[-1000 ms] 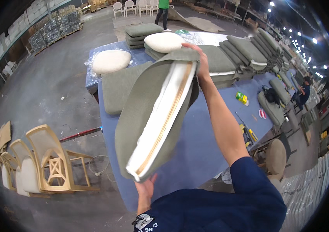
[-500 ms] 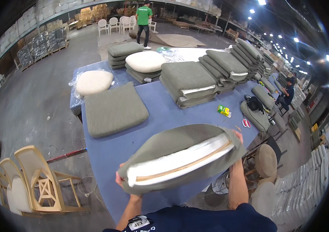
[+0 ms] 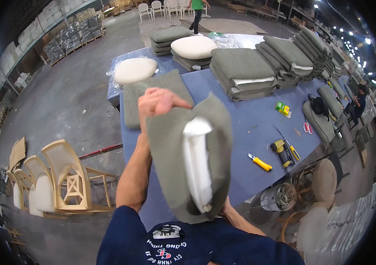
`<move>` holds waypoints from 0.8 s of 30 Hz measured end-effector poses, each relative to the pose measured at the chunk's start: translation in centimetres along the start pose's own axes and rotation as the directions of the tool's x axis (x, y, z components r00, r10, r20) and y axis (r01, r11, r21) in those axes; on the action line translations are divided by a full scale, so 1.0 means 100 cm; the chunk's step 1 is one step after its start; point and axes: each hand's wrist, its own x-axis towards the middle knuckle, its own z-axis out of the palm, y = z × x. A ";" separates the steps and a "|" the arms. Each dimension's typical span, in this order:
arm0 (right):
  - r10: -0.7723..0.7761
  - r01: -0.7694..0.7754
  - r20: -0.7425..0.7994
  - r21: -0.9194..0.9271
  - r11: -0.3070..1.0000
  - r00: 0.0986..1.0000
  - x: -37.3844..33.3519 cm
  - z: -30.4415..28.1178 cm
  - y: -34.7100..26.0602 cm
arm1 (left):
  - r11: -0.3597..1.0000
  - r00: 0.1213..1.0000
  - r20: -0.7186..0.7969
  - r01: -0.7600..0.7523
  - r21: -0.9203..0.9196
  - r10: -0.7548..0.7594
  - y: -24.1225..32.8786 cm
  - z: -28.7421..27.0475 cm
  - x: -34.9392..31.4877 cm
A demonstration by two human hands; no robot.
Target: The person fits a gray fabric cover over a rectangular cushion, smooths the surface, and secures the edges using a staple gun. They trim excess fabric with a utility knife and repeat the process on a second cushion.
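The blue desk (image 3: pixel 245 132) ends on the left beside the gray floor (image 3: pixel 86 97). On the right, its edge runs just past a yellow knife (image 3: pixel 261 163) and a yellow and black tool (image 3: pixel 280 152). A wide bit of blue top shows between the knife and the gray-green cushion (image 3: pixel 166 145). Farther back, a pile of cushions (image 3: pixel 243 64) takes up room. The gray-green cushion is up on end over the near part of the desk, white inside showing, its low end close to the dark blue shirt (image 3: pixel 250 243). The left hand (image 3: pixel 157 102), a bit blurry, is curled on its top edge. The right hand (image 3: pixel 226 209) is at its low right side, mostly hidden, so I can't tell how its fingers are.
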 end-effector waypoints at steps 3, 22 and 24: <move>0.020 -0.009 0.093 -0.118 0.993 0.995 0.003 0.041 -0.013 | 0.991 0.992 0.072 -0.092 -0.093 0.099 0.006 -0.022 -0.025; -0.530 0.921 0.823 -0.345 -0.181 0.205 -0.105 0.191 -0.134 | 0.964 0.963 0.262 0.132 -0.231 -0.069 0.118 -0.046 -0.123; -0.583 0.939 0.796 -0.307 -0.157 0.163 -0.101 0.200 -0.130 | 0.975 0.947 0.286 0.188 -0.120 -0.147 0.148 -0.049 -0.135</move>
